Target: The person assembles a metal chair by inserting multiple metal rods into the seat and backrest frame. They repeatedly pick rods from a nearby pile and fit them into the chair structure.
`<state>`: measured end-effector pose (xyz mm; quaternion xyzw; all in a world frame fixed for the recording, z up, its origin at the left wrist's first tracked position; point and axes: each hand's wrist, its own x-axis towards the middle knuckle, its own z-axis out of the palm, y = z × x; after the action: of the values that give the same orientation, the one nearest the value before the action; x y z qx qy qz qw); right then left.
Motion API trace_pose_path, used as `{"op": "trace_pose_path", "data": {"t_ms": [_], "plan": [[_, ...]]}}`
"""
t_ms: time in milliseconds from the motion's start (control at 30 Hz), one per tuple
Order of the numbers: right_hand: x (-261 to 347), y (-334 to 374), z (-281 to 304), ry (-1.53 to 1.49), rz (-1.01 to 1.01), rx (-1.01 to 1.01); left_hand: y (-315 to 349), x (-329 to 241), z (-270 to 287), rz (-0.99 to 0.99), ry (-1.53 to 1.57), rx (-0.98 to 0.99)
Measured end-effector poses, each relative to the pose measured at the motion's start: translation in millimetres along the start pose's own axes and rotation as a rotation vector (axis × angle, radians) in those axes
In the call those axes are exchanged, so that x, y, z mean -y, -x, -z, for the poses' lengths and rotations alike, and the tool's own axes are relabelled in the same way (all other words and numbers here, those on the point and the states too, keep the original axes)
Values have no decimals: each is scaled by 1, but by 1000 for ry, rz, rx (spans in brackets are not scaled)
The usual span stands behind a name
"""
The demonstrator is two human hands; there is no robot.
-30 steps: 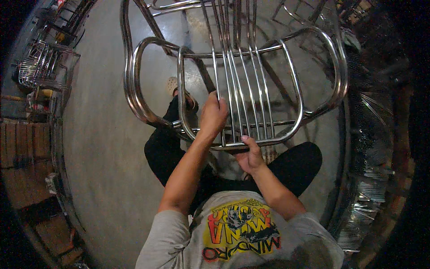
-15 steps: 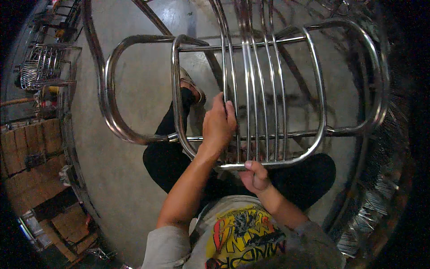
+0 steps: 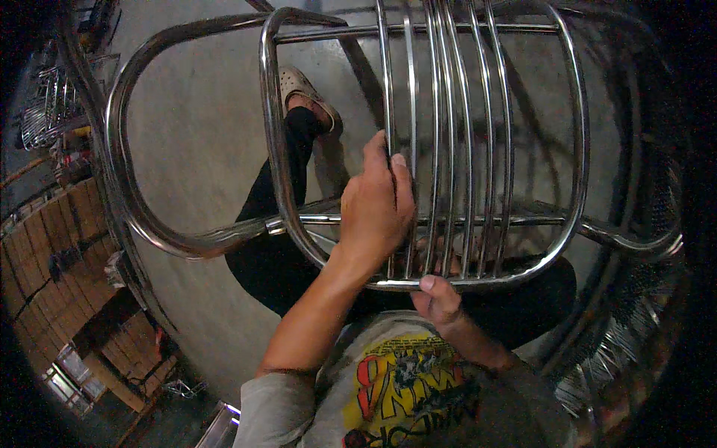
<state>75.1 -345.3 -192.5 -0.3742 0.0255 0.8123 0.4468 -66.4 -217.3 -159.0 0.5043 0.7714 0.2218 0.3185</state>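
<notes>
A shiny metal chair frame (image 3: 270, 97) with looped arms lies across my lap. Several thin metal rods (image 3: 489, 89) run lengthwise over its crossbars, unevenly spaced. My left hand (image 3: 376, 205) is closed around the rods at the left side, its index finger and thumb pointing up along the leftmost rod (image 3: 386, 82); exactly which rods it grips is partly hidden. With the thumb on top, my right hand (image 3: 441, 300) grips the near rounded edge of the frame at the rods' lower ends. Its other fingers pass underneath and show only partly between the rods.
Brown cardboard-like stacks (image 3: 56, 254) stand to the left, with more metal chair parts (image 3: 52, 112) beyond them. Piled shiny metal pieces (image 3: 624, 358) lie at the right. My left foot, in a beige clog (image 3: 299, 86), rests on the concrete floor (image 3: 194, 134).
The frame appears larger and nearer in view. My left hand sits slightly farther right, still on the rods, and the gap between the two leftmost rods looks wider. The right hand keeps its grip.
</notes>
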Motion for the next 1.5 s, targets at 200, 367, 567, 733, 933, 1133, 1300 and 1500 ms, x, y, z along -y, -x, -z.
{"op": "trace_pose_path", "data": {"t_ms": [200, 367, 567, 733, 933, 1133, 1300, 1500], "plan": [[-13, 1, 29, -91, -31, 95, 2, -1, 0, -23, -91, 46], [-26, -13, 58, -37, -157, 160, 9, 1, 2, -79, -243, 20], [-13, -16, 27, 2, -47, 57, 29, 2, 14, -25, -288, 118], [1, -22, 10, 63, -53, 163, 27, 12, 9, -97, -204, 64], [11, 5, 25, 209, -102, 261, 14, 38, -5, -286, -191, -20], [63, 81, 30, 811, 41, 216, 17, 35, 5, -344, -53, -48], [143, 167, 86, 755, 682, 57, 25, 22, 12, -319, -99, 7], [209, 253, 156, 548, 914, -722, 24, 24, -1, -527, -208, -41]]}}
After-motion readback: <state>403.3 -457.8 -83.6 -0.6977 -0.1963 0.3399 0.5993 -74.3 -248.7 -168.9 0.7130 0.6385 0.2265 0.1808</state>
